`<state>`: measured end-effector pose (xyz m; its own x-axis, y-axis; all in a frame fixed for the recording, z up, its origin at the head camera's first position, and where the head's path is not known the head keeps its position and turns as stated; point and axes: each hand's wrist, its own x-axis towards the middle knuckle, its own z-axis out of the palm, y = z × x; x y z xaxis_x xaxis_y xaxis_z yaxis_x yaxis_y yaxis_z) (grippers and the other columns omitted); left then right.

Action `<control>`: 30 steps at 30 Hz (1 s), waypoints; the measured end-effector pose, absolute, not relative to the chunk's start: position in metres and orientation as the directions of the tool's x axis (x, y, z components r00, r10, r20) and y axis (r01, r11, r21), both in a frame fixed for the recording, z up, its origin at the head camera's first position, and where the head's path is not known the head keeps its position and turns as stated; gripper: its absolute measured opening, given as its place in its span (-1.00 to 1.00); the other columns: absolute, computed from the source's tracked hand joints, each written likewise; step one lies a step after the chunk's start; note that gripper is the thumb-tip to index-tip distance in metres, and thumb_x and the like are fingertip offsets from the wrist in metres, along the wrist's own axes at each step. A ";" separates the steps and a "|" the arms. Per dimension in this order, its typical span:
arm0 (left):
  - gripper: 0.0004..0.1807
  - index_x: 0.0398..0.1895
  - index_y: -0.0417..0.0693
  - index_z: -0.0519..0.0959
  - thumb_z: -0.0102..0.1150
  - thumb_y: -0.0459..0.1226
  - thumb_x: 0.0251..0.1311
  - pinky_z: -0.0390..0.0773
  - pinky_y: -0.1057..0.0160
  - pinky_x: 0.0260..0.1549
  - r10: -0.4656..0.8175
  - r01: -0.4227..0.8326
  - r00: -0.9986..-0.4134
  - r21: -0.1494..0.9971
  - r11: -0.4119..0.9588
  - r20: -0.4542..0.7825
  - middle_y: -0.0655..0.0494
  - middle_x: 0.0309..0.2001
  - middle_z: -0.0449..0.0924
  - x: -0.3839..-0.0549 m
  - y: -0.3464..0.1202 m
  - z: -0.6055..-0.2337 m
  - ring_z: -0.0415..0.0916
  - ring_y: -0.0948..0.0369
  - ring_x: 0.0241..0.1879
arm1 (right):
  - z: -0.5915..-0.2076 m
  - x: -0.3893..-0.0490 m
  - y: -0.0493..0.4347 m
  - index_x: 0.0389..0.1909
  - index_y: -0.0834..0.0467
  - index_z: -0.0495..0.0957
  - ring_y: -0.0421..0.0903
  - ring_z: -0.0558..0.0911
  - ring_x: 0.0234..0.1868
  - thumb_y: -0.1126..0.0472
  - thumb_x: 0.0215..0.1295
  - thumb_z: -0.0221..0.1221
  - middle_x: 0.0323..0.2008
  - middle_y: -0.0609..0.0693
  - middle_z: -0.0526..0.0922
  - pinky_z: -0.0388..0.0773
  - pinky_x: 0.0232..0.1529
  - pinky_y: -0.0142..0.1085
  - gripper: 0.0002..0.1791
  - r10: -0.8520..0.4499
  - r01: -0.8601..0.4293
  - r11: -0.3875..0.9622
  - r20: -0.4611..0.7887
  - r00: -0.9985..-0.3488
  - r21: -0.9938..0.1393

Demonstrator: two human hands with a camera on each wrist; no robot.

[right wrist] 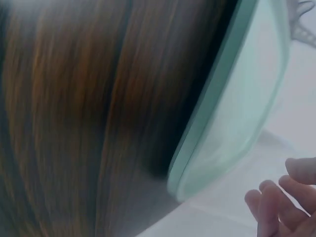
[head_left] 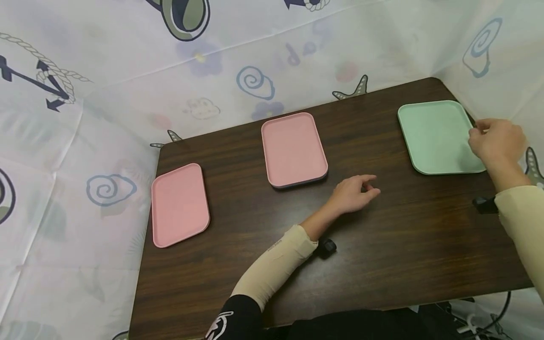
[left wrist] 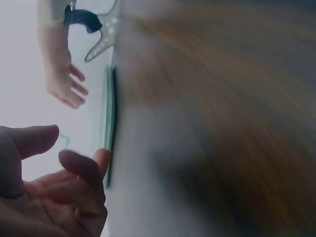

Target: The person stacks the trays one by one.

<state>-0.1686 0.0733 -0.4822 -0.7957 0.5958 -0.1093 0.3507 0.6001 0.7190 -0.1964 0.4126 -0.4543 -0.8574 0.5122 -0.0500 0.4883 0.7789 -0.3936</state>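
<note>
A light green square tray (head_left: 437, 137) lies at the table's far right. My right hand (head_left: 499, 139) hovers at its right edge, fingers loosely bent; in the right wrist view those fingers (right wrist: 276, 202) are apart from the tray and hold nothing. Over the table between the trays, my left hand (head_left: 353, 193) reaches rightward, thumb and fingers apart and nothing held. Nearest to it on the left is a pink tray (head_left: 294, 150), a dark edge showing beneath its front. Another pink tray (head_left: 180, 205) lies at the table's left edge.
The dark wood table (head_left: 238, 264) meets patterned white cloth (head_left: 127, 118) at the back and sides. A black wrist device (head_left: 327, 248) sits by the left sleeve, and one (head_left: 484, 205) by the right. Cables (head_left: 497, 321) hang below the table at front right.
</note>
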 end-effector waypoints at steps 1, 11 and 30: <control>-0.46 0.37 0.00 0.42 0.09 -0.04 0.38 0.39 0.42 -0.47 0.601 0.289 -0.782 0.755 0.588 -0.168 0.35 -0.17 0.63 -0.170 0.082 -0.484 0.45 0.37 -0.50 | -0.455 -0.198 0.417 0.38 0.23 0.30 0.45 0.38 0.10 0.04 0.47 -0.25 0.22 0.38 0.41 0.30 0.08 0.26 -0.42 0.510 0.493 0.788 -0.057 -0.858 -0.368; -0.25 0.55 0.07 0.05 0.11 -0.09 0.39 0.41 0.36 -0.59 0.571 -0.321 -0.663 0.873 0.367 -0.484 0.38 0.08 0.57 -0.181 0.156 -0.498 0.55 0.27 -0.46 | -0.458 -0.203 0.439 0.41 0.27 0.21 0.46 0.38 0.08 0.05 0.43 -0.22 0.24 0.45 0.33 0.34 0.02 0.23 -0.38 0.441 0.485 0.835 -0.212 -0.872 -0.259; -0.34 0.46 0.07 0.26 0.19 -0.10 0.33 0.40 0.37 -0.56 0.559 -0.371 -0.681 0.881 0.293 -0.472 0.20 -0.23 0.64 -0.188 0.177 -0.506 0.49 0.29 -0.52 | -0.474 -0.194 0.446 0.33 0.34 0.32 0.47 0.34 0.05 0.18 0.18 -0.08 0.19 0.53 0.30 0.27 -0.06 0.27 -0.35 0.438 0.501 0.795 -0.248 -0.864 -0.342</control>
